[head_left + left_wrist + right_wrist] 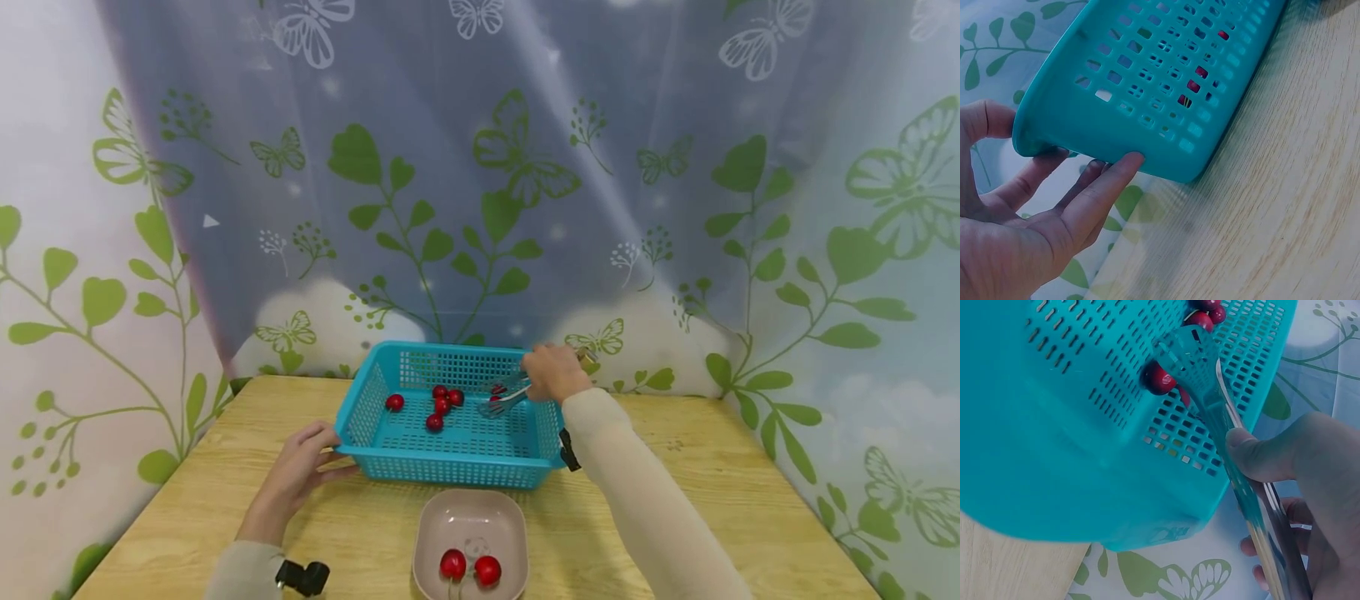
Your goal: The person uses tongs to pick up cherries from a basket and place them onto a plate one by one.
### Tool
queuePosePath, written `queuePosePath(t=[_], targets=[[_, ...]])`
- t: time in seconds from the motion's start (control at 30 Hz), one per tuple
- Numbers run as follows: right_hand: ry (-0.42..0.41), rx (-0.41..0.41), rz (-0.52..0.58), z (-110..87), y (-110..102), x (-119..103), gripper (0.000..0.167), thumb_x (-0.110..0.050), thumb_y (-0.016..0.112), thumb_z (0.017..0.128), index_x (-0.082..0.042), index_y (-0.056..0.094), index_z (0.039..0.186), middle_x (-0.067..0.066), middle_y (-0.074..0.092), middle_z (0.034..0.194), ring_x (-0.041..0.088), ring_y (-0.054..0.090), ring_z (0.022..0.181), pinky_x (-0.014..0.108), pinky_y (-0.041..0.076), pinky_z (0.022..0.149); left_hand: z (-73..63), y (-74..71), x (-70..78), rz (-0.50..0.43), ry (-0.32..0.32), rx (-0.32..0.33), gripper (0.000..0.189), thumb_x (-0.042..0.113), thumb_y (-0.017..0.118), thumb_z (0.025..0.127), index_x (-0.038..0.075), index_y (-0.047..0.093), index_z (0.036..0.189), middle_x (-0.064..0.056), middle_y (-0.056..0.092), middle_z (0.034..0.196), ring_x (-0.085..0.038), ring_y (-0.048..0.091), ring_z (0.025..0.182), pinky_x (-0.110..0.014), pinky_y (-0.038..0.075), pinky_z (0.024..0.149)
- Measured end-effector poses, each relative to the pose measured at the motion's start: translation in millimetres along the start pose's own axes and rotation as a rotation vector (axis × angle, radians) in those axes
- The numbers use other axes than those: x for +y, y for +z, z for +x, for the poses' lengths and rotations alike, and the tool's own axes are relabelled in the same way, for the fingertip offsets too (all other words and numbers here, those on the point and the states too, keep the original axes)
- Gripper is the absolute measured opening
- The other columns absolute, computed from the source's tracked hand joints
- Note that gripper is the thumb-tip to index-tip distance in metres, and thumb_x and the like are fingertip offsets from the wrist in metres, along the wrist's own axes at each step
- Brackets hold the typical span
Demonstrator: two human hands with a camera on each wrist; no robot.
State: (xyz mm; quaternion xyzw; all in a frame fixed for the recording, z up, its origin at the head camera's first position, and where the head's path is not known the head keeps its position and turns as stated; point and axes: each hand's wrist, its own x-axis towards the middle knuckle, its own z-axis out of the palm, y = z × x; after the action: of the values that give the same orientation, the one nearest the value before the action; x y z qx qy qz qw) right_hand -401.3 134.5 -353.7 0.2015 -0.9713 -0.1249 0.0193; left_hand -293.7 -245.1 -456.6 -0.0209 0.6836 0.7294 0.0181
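Right grip holding tongs, left grip on basket, cherries inside

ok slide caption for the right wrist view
The right grip holds shiny tongs beside red cherries in a turquoise basket.

At eight o'clock the left hand grips the rim of the blue-green basket, one digit at the lip's edge, others beneath; one fingertip touches the basket just off centre. The slotted basket spreads from nine o'clock through twelve to one. Through its slots, cherries show red towards one. Wooden table fills two to six; leaf-printed cloth shows at ten and seven.
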Motion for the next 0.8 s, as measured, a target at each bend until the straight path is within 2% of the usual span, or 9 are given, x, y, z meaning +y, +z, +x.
queuePosePath(t=[0.33,0.43,0.57,0.63,0.8], targets=[[0.017,0.002,-0.057,2.1,0.8,-1.1,0.039,-0.030,0.071,0.095,-0.020,0.069,0.133,0.009,0.069,0.128,0.032,0.066,0.116,0.055,0.060,0.096,-0.2,0.5,-0.6,0.011,0.009,0.004,0.014,0.016,0.053,0.103,0.004,0.060,0.102,-0.011,0.059,0.114,-0.025,0.070,0.100,-0.051,0.065,0.093],[0.016,-0.002,-0.081,2.7,0.5,-2.9,0.032,-0.028,0.071,0.095,-0.018,0.073,0.125,0.009,0.070,0.122,0.031,0.067,0.109,0.054,0.060,0.093,-0.3,0.2,-1.5,0.008,0.008,0.007,0.014,0.014,0.052,0.103,0.004,0.060,0.101,-0.011,0.059,0.113,-0.025,0.070,0.101,-0.052,0.064,0.093],[0.017,-0.009,-0.110,3.7,1.4,-4.7,0.014,-0.023,0.071,0.094,-0.015,0.075,0.105,0.008,0.070,0.105,0.026,0.065,0.091,0.049,0.061,0.083,-0.6,0.1,-2.3,0.006,0.004,0.007,0.013,0.013,0.051,0.102,0.004,0.059,0.099,-0.011,0.060,0.111,-0.026,0.070,0.101,-0.053,0.064,0.094],[0.025,-0.014,-0.121,4.8,2.3,-4.7,0.010,-0.023,0.071,0.094,-0.016,0.074,0.100,0.007,0.069,0.100,0.025,0.063,0.086,0.047,0.061,0.080,-0.2,0.2,-2.1,0.005,0.002,0.005,0.013,0.014,0.052,0.102,0.004,0.059,0.100,-0.011,0.060,0.111,-0.026,0.070,0.101,-0.053,0.064,0.095],[0.038,-0.027,-0.140,8.4,4.2,-3.0,0.012,-0.026,0.072,0.095,-0.016,0.073,0.100,0.007,0.070,0.099,0.025,0.064,0.087,0.048,0.061,0.083,0.8,0.2,-0.5,0.002,0.003,0.001,0.014,0.016,0.053,0.103,0.004,0.059,0.100,-0.010,0.059,0.110,-0.024,0.069,0.099,-0.053,0.063,0.096]])
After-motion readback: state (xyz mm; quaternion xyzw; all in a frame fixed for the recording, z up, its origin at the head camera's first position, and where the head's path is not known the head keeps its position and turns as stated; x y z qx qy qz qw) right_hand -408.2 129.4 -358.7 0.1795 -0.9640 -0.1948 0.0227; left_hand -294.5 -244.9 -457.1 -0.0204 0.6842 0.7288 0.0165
